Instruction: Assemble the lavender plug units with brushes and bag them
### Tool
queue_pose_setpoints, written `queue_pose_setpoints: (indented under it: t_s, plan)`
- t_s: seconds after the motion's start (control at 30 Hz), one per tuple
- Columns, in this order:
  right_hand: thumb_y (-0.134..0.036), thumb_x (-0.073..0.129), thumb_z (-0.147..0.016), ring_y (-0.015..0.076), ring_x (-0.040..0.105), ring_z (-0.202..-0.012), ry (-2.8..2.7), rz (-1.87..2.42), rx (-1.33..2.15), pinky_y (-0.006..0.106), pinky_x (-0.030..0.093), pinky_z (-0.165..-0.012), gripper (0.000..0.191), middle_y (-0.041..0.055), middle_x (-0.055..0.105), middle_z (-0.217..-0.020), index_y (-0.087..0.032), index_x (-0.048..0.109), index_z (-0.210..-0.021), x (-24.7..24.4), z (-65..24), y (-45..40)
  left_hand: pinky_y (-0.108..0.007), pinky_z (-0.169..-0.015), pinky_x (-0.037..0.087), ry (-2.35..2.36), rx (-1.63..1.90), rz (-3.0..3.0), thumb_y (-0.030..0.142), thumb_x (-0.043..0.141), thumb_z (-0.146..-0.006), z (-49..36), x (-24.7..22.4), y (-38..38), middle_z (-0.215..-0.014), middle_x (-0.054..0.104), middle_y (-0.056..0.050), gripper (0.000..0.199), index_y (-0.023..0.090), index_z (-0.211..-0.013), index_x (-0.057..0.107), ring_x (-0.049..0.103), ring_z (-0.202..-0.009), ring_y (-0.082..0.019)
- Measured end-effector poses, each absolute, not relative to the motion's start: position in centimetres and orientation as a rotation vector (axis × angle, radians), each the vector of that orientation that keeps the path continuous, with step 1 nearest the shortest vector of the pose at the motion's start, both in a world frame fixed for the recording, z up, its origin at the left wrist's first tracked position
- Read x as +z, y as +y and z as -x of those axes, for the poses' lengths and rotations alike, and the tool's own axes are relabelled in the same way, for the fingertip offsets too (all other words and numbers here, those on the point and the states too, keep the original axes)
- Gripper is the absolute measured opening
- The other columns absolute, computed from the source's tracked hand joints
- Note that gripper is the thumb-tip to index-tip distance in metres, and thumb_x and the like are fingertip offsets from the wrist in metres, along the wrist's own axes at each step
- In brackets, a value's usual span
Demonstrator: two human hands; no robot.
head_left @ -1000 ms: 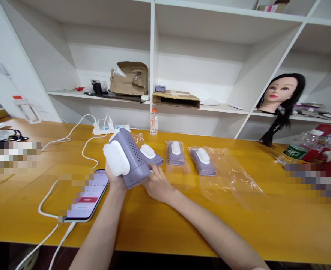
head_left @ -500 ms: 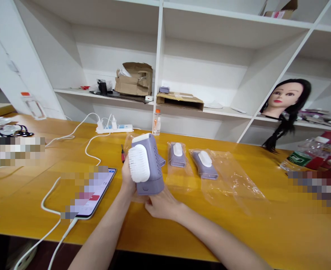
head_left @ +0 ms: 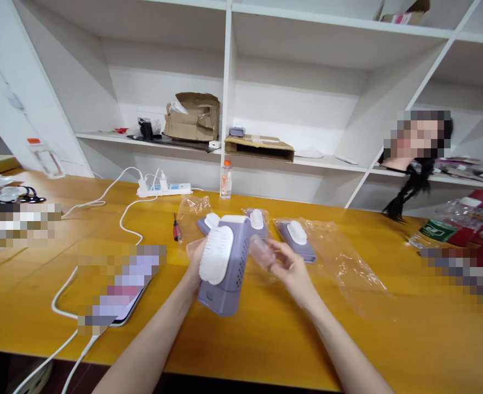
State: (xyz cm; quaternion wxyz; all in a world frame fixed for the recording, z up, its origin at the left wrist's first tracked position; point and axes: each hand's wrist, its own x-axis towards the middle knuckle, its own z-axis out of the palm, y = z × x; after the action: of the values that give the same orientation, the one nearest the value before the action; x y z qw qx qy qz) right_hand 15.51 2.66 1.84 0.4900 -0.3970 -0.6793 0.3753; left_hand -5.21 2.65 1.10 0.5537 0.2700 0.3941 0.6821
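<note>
My left hand point(head_left: 196, 262) grips a lavender plastic device point(head_left: 220, 290) with a perforated side, holding it upright. A white bristle brush head point(head_left: 216, 255) faces up on the device. My right hand point(head_left: 293, 271), apart from the device, pinches a small clear plastic cap point(head_left: 262, 252) between thumb and fingers. Behind them, a similar lavender device point(head_left: 203, 225) is partly hidden by the held one. Two more lie on clear plastic bags: one point(head_left: 257, 227) just beyond the gap between my hands, and one point(head_left: 297, 241) to the right.
A small screwdriver point(head_left: 176, 227) and an empty-looking plastic bag point(head_left: 194, 216) lie left of my hands. A blurred phone point(head_left: 118, 290) and white cables point(head_left: 64, 298) rest on the yellow wooden table point(head_left: 266, 339). A power strip point(head_left: 163, 190) and bottle point(head_left: 225, 180) stand beyond.
My right hand has left the underside of the device and moved right, now pinching the clear cap. The held device has shifted slightly down and right, uncovering the device behind it.
</note>
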Motion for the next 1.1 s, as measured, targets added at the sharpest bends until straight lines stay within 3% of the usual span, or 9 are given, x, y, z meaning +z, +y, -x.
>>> queue_pose_setpoints:
  t_s: [0.13,0.27,0.4,0.6,0.77,0.93,1.1]
  plan:
    - [-0.019,0.058,-0.067,0.0208,0.058,-0.091,-1.253,0.881,1.083,0.033,0.044,-0.079,0.043,0.0041,0.064,-0.108,-0.023,0.062,-0.109,2.6,-16.5,3.2,-0.023,-0.055,0.039,0.891,1.352,-0.945,0.034,0.069,-0.064,3.9,1.2,2.0,-0.056,0.055,0.003,0.023,0.015,-0.059,0.058,0.049,-0.057,-0.012]
    - [-0.02,0.057,-0.066,0.0211,0.058,-0.09,-1.303,0.809,1.128,0.033,0.044,-0.078,0.035,0.0038,0.065,-0.107,-0.024,0.068,-0.099,2.4,-17.0,2.8,-0.024,-0.059,0.036,0.844,1.113,-1.341,0.043,0.054,-0.078,3.2,0.8,1.2,-0.065,0.056,0.0,0.031,0.014,-0.074,0.063,0.046,-0.061,-0.013]
    - [-0.021,0.053,-0.068,0.0223,0.056,-0.091,-1.364,0.815,1.063,0.034,0.044,-0.077,0.033,0.005,0.065,-0.1,-0.023,0.07,-0.096,2.2,-17.3,2.6,-0.024,-0.06,0.034,0.862,1.114,-1.411,0.045,0.052,-0.079,3.2,0.7,1.2,-0.069,0.058,-0.001,0.032,0.015,-0.082,0.064,0.046,-0.063,-0.014]
    - [-0.023,0.056,-0.071,0.0178,0.053,-0.082,-1.552,0.823,0.96,0.028,0.042,-0.066,0.032,0.0043,0.057,-0.095,-0.025,0.068,-0.101,2.4,-17.1,2.0,-0.026,-0.069,0.037,0.887,1.137,-1.514,0.041,0.051,-0.081,3.3,0.7,1.4,-0.085,0.066,-0.002,0.032,0.018,-0.095,0.068,0.052,-0.075,-0.017]
    - [-0.024,0.054,-0.073,0.0174,0.052,-0.08,-1.627,0.81,0.882,0.027,0.043,-0.064,0.032,0.0045,0.055,-0.093,-0.025,0.068,-0.102,2.4,-16.9,1.7,-0.027,-0.072,0.04,0.898,1.134,-1.508,0.039,0.053,-0.081,3.4,0.5,1.4,-0.091,0.068,-0.003,0.048,0.021,-0.126,0.052,0.056,-0.077,-0.017]
    - [-0.023,0.053,-0.074,0.0207,0.053,-0.09,-1.605,0.82,0.884,0.031,0.045,-0.073,0.032,0.0061,0.057,-0.1,-0.024,0.067,-0.103,2.4,-17.4,2.1,-0.031,-0.088,0.038,0.884,1.183,-1.528,0.036,0.053,-0.081,3.5,0.8,1.4,-0.114,0.063,-0.003,0.044,0.023,-0.123,0.055,0.054,-0.104,-0.023]
    - [-0.021,0.052,-0.074,0.0198,0.053,-0.09,-1.554,0.805,0.834,0.031,0.045,-0.074,0.031,0.005,0.056,-0.098,-0.025,0.067,-0.102,2.5,-17.8,2.1,-0.034,-0.096,0.033,0.855,1.197,-1.564,0.031,0.05,-0.082,3.5,1.3,1.2,-0.125,0.057,-0.002,0.04,0.024,-0.121,0.057,0.05,-0.112,-0.024]
